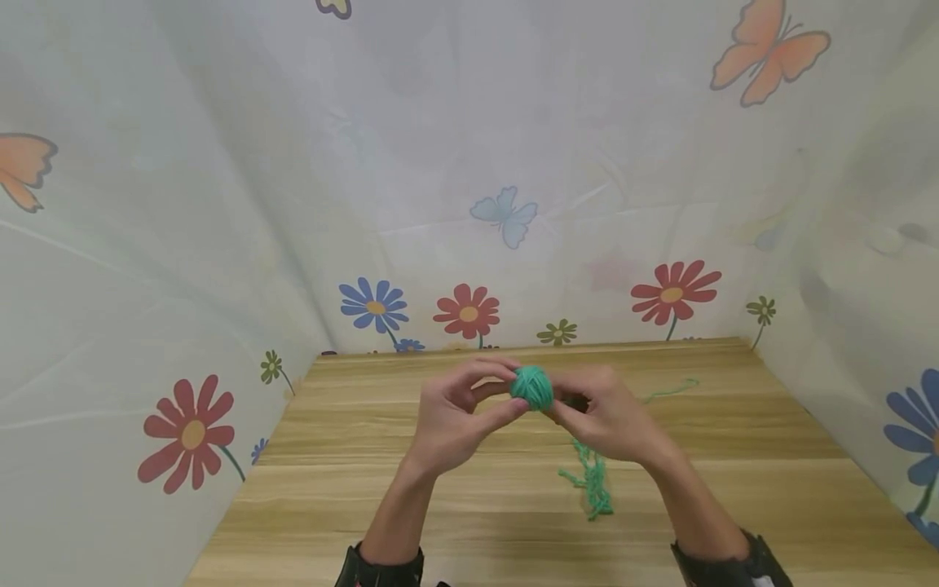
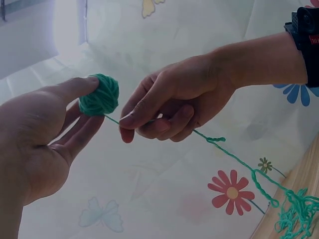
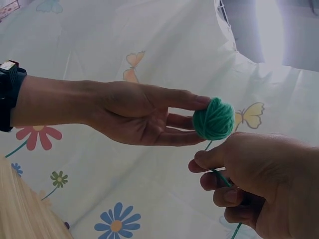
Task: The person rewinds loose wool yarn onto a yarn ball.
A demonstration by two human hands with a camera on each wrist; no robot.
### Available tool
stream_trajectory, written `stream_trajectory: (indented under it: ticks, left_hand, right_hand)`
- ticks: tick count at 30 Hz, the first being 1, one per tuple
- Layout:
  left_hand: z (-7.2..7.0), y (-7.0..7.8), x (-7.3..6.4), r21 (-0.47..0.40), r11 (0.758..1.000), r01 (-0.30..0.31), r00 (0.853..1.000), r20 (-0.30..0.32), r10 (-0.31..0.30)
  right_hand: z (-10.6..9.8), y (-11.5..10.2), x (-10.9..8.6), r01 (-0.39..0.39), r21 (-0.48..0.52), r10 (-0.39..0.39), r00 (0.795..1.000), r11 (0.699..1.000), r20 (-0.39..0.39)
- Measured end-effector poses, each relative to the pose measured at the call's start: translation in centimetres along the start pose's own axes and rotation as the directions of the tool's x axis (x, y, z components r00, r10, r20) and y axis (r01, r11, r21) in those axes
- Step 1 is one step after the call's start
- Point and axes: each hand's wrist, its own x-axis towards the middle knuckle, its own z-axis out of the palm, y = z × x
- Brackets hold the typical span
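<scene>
A small green ball of yarn (image 1: pixel 532 388) is held up above the table, pinched between the thumb and fingers of my left hand (image 1: pixel 456 414). Close on its right, my right hand (image 1: pixel 610 412) pinches the yarn strand (image 2: pixel 111 119) that leads off the ball. In the right wrist view the strand passes between the curled fingers of the right hand (image 3: pixel 259 179). From there it runs down to a loose tangle of green yarn (image 1: pixel 597 489) lying on the table under the right hand. In the left wrist view, small kinked loops hang along the strand.
The wooden table (image 1: pixel 330 489) spreads beneath both hands. A loose yarn end (image 1: pixel 675 391) lies on it farther back at the right. A pale curtain (image 1: pixel 411 163) printed with flowers and butterflies surrounds the table at the back and both sides.
</scene>
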Motion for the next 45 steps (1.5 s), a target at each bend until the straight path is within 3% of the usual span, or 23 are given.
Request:
stream_trajectory:
  ticks: [7,13,23,33,45]
  left_hand:
    - [0.4,1.0,0.6,0.083,0.997,-0.001,0.995,-0.100,0.009]
    - [0.6,1.0,0.7,0.144,0.990,-0.001,0.993,-0.116,0.018]
    - [0.6,0.8,0.7,0.204,0.979,0.005,0.999,-0.044,0.004]
    - [0.7,1.0,0.7,0.200,0.980,-0.003,1.000,0.001,0.003]
    - [0.9,1.3,0.7,0.147,0.989,-0.003,0.990,0.141,-0.018]
  right_hand:
    - [0.3,-0.9,0.2,0.100,0.024,-0.101,0.995,0.995,0.025]
    - [-0.1,-2.3,0.2,0.133,0.040,-0.135,0.990,0.990,0.038]
    - [-1.1,-3.6,0.2,0.166,0.141,-0.157,0.985,0.976,-0.067]
    - [-1.1,-3.1,-0.1,0.135,0.122,-0.124,0.987,0.983,-0.100]
    - [-1.3,-3.0,0.1,0.123,0.034,-0.116,0.980,0.992,-0.159]
